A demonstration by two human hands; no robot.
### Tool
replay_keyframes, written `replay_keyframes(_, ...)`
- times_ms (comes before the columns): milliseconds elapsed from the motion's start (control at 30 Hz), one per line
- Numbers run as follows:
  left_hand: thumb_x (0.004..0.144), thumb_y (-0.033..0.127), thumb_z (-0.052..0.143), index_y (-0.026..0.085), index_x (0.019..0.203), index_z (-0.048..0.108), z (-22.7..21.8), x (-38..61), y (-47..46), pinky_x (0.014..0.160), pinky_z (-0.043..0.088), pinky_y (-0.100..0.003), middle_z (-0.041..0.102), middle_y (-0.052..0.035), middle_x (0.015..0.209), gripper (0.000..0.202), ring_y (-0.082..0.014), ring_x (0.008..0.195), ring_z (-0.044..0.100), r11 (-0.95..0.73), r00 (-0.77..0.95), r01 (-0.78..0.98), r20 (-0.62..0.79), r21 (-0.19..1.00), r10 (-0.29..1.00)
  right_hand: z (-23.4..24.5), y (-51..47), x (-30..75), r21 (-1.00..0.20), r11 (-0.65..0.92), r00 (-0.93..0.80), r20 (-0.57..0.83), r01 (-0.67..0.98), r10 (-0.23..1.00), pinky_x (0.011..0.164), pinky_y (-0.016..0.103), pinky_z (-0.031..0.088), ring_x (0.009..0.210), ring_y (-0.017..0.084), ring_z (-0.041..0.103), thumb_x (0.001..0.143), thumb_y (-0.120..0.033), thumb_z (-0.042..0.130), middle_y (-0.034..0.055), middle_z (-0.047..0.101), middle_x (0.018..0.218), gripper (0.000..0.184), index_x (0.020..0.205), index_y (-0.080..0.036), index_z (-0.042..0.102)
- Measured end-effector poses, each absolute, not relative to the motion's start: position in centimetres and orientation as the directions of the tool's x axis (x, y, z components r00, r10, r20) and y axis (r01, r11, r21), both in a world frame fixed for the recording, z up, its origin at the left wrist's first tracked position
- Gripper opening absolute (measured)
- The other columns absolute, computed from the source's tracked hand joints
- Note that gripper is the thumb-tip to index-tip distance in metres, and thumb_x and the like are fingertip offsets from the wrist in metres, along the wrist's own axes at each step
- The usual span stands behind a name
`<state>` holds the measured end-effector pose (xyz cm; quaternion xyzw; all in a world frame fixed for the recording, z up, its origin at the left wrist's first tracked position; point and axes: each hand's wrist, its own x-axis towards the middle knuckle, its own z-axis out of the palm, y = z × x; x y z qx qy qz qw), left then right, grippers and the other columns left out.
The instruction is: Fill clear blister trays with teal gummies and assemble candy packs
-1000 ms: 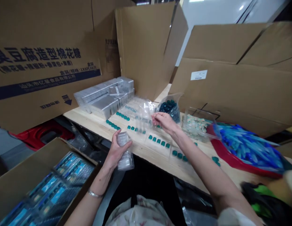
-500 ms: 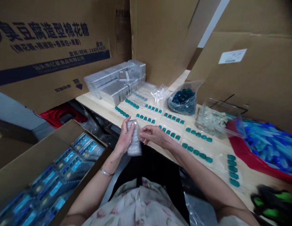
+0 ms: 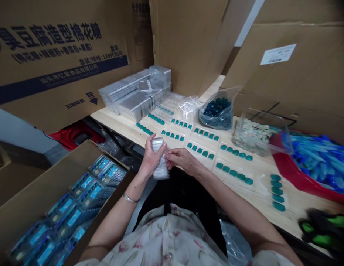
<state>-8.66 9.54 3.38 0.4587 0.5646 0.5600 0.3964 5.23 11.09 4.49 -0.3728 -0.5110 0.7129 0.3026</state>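
The left hand point(image 3: 152, 157) grips a stack of clear plastic trays point(image 3: 161, 169) on end just off the front edge of the wooden bench point(image 3: 116, 123), while the right hand point(image 3: 180, 160), fingers curled, touches the stack's side.

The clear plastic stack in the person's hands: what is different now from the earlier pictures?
The right hand moved left, from over the table to the clear plastic stack, and is now at its side. The left hand rose a little and keeps holding the stack. The bag of teal pieces and the pile of clear trays stayed as they were.
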Motion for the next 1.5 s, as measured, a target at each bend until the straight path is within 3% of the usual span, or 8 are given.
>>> replay_keyframes(233, 0.064, 0.032, 0.072, 0.024, 0.129, 0.037, 3.3, -8.5, 9.3, 0.087, 0.044, -0.034, 0.047, -0.0081, 0.117, 0.075, -0.0184, 0.097, 0.053, -0.047, -0.238, 0.012, 0.049, 0.999, 0.970, 4.0, 10.4, 4.7, -0.971, -0.226, -0.426, -0.175, -0.072, 0.887, 0.045, 0.022, 0.045, 0.043, 0.009, 0.053, 0.066, -0.026, 0.062, -0.0015, 0.058, 0.051, 0.013, 0.062, -0.014, 0.059)
replay_keyframes(467, 0.066, 0.033, 0.071, 0.025, 0.130, 0.035, 3.4, -8.9, 9.4, 0.082, 0.046, -0.032, 0.049, -0.0074, 0.115, 0.074, -0.0172, 0.094, 0.054, -0.018, -0.207, -0.052, 0.007, 0.998, 0.978, 3.5, 10.5, 6.0, -0.970, -0.223, -0.382, -0.173, -0.092, 0.908, 0.046, 0.022, 0.044, 0.043, 0.009, 0.052, 0.068, -0.027, 0.064, -0.0016, 0.058, 0.051, 0.015, 0.065, -0.014, 0.060)
replay_keyframes(700, 0.065, 0.034, 0.072, 0.024, 0.128, 0.036, 3.7, -8.8, 9.3, 0.082, 0.046, -0.029, 0.049, -0.0071, 0.116, 0.073, -0.0154, 0.092, 0.055, -0.030, -0.218, -0.004, 0.029, 1.000, 0.976, 3.7, 10.6, 6.3, -0.968, -0.229, -0.464, -0.157, -0.102, 0.872, 0.050, 0.024, 0.046, 0.047, 0.010, 0.055, 0.068, -0.035, 0.067, -0.0004, 0.060, 0.055, 0.023, 0.068, -0.013, 0.061)
replay_keyframes(967, 0.065, 0.033, 0.071, 0.024, 0.132, 0.030, 3.9, -8.5, 9.1, 0.075, 0.048, -0.029, 0.053, -0.0053, 0.103, 0.079, -0.0141, 0.080, 0.057, -0.015, -0.130, -0.031, 0.011, 0.999, 0.991, 2.6, 10.3, 4.9, -0.963, -0.210, -0.477, -0.105, -0.172, 0.873, 0.049, 0.022, 0.045, 0.047, 0.009, 0.055, 0.071, -0.031, 0.062, -0.0013, 0.059, 0.055, 0.019, 0.064, -0.013, 0.059)
replay_keyframes(1500, 0.063, 0.025, 0.071, 0.026, 0.130, 0.036, 3.7, -9.1, 9.4, 0.088, 0.043, -0.030, 0.046, -0.0060, 0.124, 0.075, -0.0191, 0.104, 0.051, -0.031, -0.187, 0.099, 0.049, 0.995, 0.981, 3.1, 9.9, 7.6, -0.954, -0.264, -0.397, -0.189, -0.143, 0.898, 0.052, 0.023, 0.043, 0.051, 0.010, 0.052, 0.070, -0.031, 0.061, -0.0009, 0.057, 0.059, 0.017, 0.067, -0.015, 0.057)
